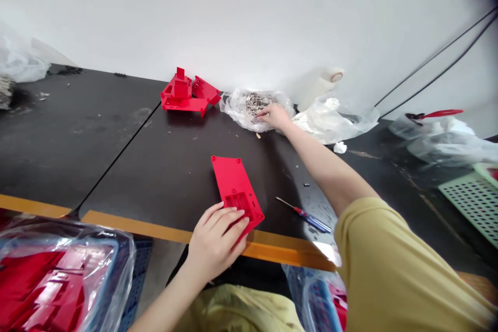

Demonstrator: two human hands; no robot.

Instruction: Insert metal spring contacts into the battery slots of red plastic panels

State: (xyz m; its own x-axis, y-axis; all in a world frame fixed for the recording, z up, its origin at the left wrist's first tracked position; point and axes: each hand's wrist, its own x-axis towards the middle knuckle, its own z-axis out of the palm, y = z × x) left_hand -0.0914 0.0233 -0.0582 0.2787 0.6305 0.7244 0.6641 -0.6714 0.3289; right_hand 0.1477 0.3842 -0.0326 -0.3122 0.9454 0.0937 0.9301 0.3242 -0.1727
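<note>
My left hand (218, 236) grips the near end of a red plastic panel (233, 176), with its fingers over a recessed compartment. The panel lies near the table's front edge and has small round bosses at its corners. My right hand (275, 115) reaches far forward into an open clear plastic bag (237, 114) full of small metal pieces (254, 101). Its fingertips are pinched together at the pile, and what is between them cannot be made out. A screwdriver (307, 217) with a red and blue handle lies to the right of the panel.
Several red plastic parts (182, 96) are stacked near the wall. A bag of white pieces (324, 122) and a roll (321, 85) stand right of the metal pieces. Red-handled pliers (436, 114) and a green basket (472, 207) are further right. A lined crate (116, 270) of red parts sits below left.
</note>
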